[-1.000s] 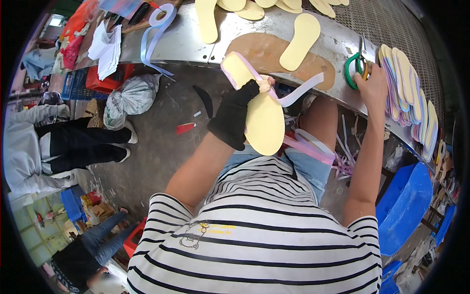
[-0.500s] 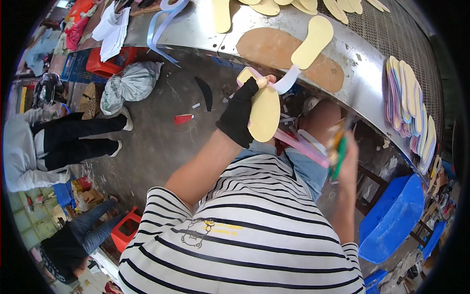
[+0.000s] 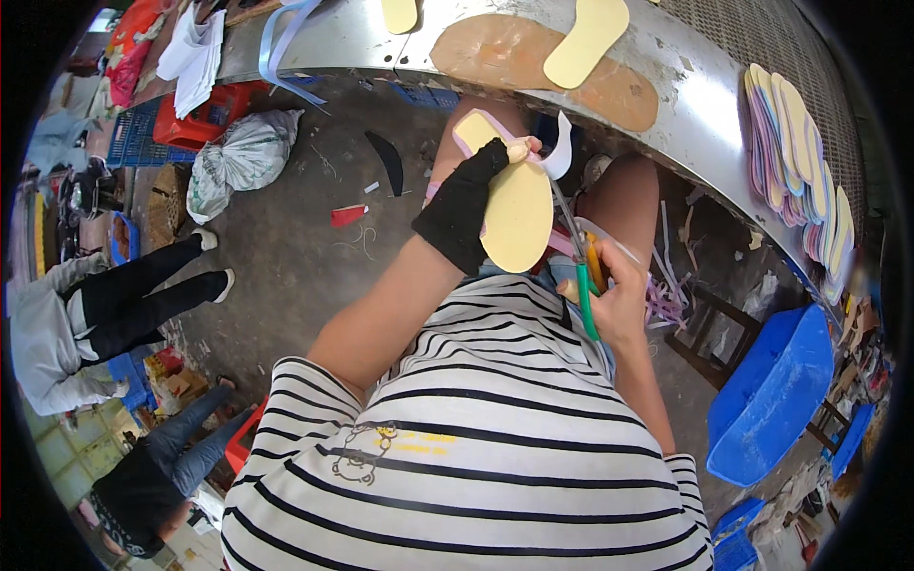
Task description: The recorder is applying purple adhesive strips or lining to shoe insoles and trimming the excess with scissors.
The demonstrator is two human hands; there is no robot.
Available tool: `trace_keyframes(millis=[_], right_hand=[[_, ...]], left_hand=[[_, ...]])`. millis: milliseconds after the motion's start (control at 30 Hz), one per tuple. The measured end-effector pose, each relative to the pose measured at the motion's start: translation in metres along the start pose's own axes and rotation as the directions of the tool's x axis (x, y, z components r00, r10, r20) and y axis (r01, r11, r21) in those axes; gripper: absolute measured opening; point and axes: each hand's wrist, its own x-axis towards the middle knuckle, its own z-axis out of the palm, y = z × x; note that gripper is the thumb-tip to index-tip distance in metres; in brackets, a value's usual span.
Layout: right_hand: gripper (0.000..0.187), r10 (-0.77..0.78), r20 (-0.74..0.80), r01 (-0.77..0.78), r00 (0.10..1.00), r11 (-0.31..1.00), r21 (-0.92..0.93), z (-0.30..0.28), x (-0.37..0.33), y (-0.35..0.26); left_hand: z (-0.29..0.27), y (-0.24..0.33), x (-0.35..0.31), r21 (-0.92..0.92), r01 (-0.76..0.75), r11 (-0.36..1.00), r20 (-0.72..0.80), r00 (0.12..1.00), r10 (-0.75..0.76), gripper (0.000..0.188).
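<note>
My left hand (image 3: 466, 205), in a black fingerless glove, grips a pale yellow insole (image 3: 519, 226) with a lilac edging. Its thumb presses on the insole's narrow middle. From beside that thumb a white ribbon end (image 3: 562, 150) curls up and to the right. My right hand (image 3: 617, 293) is bare and closed around scissors (image 3: 585, 303) with green and orange handles. The blades point up toward the ribbon and lie close to the insole's right edge; whether they touch it I cannot tell.
Ahead runs a metal-topped table (image 3: 705, 109) with a brown board (image 3: 495, 52), a single yellow insole (image 3: 588, 43) and stacked insoles (image 3: 785, 133) at right. A blue tub (image 3: 773, 400) stands at right. Ribbon scraps (image 3: 666, 300) litter the floor. Two people and a white sack (image 3: 246, 162) are at left.
My right hand has swung left and inward, bringing the scissors from the right side to beside the insole. My left hand keeps its hold. The view has shifted slightly.
</note>
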Motion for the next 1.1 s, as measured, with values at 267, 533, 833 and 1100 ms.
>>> trace_keyframes(millis=[267, 533, 833, 1100], right_hand=[[0.050, 0.042, 0.001, -0.042, 0.999, 0.996, -0.078, -0.007, -0.017, 0.019], [0.041, 0.033, -0.292, -0.174, 0.956, 0.865, -0.471, -0.098, 0.069, 0.022], [0.017, 0.085, 0.053, -0.099, 0.995, 0.917, 0.387, -0.062, 0.099, -0.039], [0.018, -0.054, -0.115, 0.092, 0.992, 0.931, 0.353, -0.021, 0.086, -0.034]], left_hand=[[-0.007, -0.009, 0.014, 0.139, -0.024, 0.990, 0.155, 0.988, 0.002, 0.025], [0.014, 0.005, 0.019, 0.196, -0.267, 0.943, 0.217, 0.950, 0.224, 0.025], [0.044, 0.013, 0.026, 0.357, -0.504, 0.787, 0.326, 0.856, 0.401, 0.020], [0.053, 0.015, 0.035, 0.386, -0.527, 0.757, 0.289, 0.848, 0.443, 0.017]])
